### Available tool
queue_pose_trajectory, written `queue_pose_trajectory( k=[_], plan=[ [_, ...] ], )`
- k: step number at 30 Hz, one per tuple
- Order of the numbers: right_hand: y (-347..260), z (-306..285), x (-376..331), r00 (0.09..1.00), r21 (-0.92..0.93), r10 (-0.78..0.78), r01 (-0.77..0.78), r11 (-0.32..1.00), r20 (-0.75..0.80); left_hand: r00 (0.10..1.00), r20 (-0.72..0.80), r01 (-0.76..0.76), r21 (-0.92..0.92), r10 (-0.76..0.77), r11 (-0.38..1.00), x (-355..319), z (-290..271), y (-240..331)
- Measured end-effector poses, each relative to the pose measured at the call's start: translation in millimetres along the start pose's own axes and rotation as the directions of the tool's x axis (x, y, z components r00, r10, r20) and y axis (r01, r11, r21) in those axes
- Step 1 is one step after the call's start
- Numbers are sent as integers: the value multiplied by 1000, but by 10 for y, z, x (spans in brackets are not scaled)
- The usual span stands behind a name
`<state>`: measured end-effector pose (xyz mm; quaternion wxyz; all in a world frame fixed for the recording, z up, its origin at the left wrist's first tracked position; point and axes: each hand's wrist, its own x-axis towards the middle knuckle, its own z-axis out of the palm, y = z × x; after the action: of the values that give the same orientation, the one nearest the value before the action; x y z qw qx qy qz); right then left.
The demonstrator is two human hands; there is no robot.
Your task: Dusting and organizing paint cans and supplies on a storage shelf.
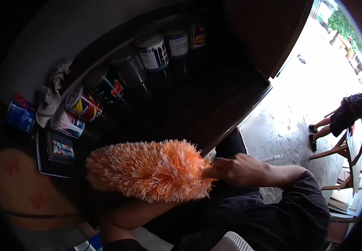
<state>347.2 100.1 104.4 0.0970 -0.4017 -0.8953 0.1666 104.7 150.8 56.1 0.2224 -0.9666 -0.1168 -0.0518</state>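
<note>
Right hand: fingers closed around the handle end of the orange duster, gripping it firmly; handle itself hidden inside the fist.
Left hand: not visible; only the left forearm passing under the duster head, so cannot tell if the fingers are open or closed.
Orange duster: one; fluffy head lying sideways, held over the near part of the dark table, close to the front edge; contact with the surface not possible to judge.
Progress: dusting seemingly in the middle; duster over the near, bare area of the table, well apart from the cans at the back; no dust line visible in the dark, so done part and remaining part hard to separate; area around the cans probably remaining.
Paint cans: about eight in a curved row along the back of the table, several lying tilted; left ones partly in shadow, count not fully sure.
Grey rag: one, crumpled, just beside the left cans.
Spiral notebook: one, dark cover, near the left cans.
Other person: one, standing outside on the bright ground, well apart.
Wooden chair: one, near that person.
</note>
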Motion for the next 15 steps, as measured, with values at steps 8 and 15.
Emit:
queue_pose_trajectory(
  k=[8, 15],
  plan=[
    [257, -405, -347, 898, -258, 408, -439, 861, -168, 758, 613, 325, -651, 222, 686, 147, 597, 432],
    [235, -194, -574, 885, -145, 463, -465, 874, -46, 698, 655, 332, -654, 289, 680, 158, 511, 462]
  ],
)
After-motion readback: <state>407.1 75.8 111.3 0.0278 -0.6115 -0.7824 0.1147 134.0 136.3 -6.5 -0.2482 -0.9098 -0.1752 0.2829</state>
